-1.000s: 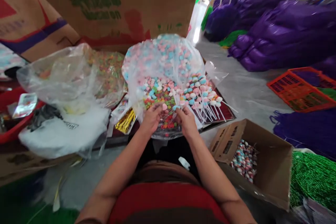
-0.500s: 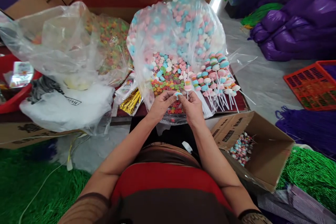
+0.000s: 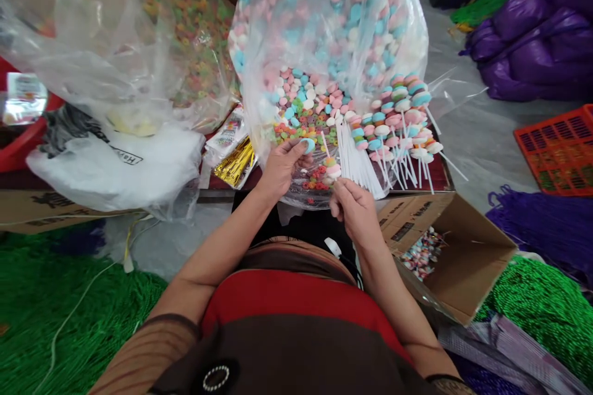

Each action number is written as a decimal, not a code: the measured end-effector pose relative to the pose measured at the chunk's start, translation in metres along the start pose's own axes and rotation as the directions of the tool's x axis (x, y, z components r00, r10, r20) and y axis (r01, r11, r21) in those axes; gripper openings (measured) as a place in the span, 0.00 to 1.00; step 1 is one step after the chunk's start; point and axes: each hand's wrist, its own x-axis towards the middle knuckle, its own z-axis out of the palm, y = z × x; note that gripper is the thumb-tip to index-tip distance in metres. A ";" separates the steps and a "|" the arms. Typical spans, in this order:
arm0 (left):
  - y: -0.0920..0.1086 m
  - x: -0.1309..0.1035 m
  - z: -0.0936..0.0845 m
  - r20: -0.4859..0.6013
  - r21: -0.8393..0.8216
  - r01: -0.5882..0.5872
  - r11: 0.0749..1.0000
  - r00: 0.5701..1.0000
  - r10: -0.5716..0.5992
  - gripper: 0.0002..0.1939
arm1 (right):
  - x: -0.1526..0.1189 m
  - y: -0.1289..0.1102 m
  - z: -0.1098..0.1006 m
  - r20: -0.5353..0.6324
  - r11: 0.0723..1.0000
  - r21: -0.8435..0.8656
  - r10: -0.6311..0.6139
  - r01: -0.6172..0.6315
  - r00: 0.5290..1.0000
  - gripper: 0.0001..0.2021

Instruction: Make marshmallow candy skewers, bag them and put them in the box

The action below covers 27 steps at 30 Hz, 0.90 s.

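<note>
My left hand (image 3: 283,165) pinches a blue candy (image 3: 307,146) between thumb and finger, above the loose ring candies (image 3: 315,123). Closed around the lower end of a candy stick, my right hand (image 3: 354,205) is at the front edge; pink, white and orange pieces (image 3: 332,168) are threaded on the stick, whose white tip points up. Beyond the hands lies a big clear bag (image 3: 296,24) of pink, blue and white candies. White sticks (image 3: 354,157) lie to the right, beside a pile of finished-looking candy skewers (image 3: 401,117).
At left are a bag of ring candies (image 3: 199,49), a white plastic bag (image 3: 125,166), gold ties (image 3: 235,163) and a red basin (image 3: 28,148). A cardboard box (image 3: 477,259) with wrapped candies stands low at right. Farther right is an orange crate (image 3: 556,148).
My hands have moved apart. My right hand has drawn down and right with the skewer, while my left keeps the blue candy. The camera view has shifted slightly.
</note>
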 end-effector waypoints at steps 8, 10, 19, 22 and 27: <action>0.000 -0.001 0.005 0.023 -0.049 0.070 0.996 0.997 -0.069 0.15 | -0.011 0.004 -0.007 0.031 0.984 -0.167 -0.053 0.058 0.998 0.20; -0.004 0.000 0.003 0.035 -0.041 0.047 0.998 0.998 -0.046 0.17 | -0.010 0.007 -0.007 0.018 0.976 -0.199 -0.086 0.088 0.996 0.19; -0.022 0.005 -0.020 0.180 0.482 -0.463 0.744 0.883 0.433 0.25 | -0.016 0.002 -0.012 0.056 0.943 -0.323 -0.062 0.077 0.997 0.21; -0.024 0.003 -0.024 0.317 0.663 -0.612 0.431 0.751 0.580 0.22 | -0.020 -0.001 -0.013 0.073 0.950 -0.307 -0.029 0.050 0.997 0.22; -0.029 -0.002 -0.023 0.373 0.705 -0.644 0.297 0.692 0.618 0.20 | -0.021 -0.002 -0.009 0.062 0.969 -0.248 0.012 0.004 0.998 0.24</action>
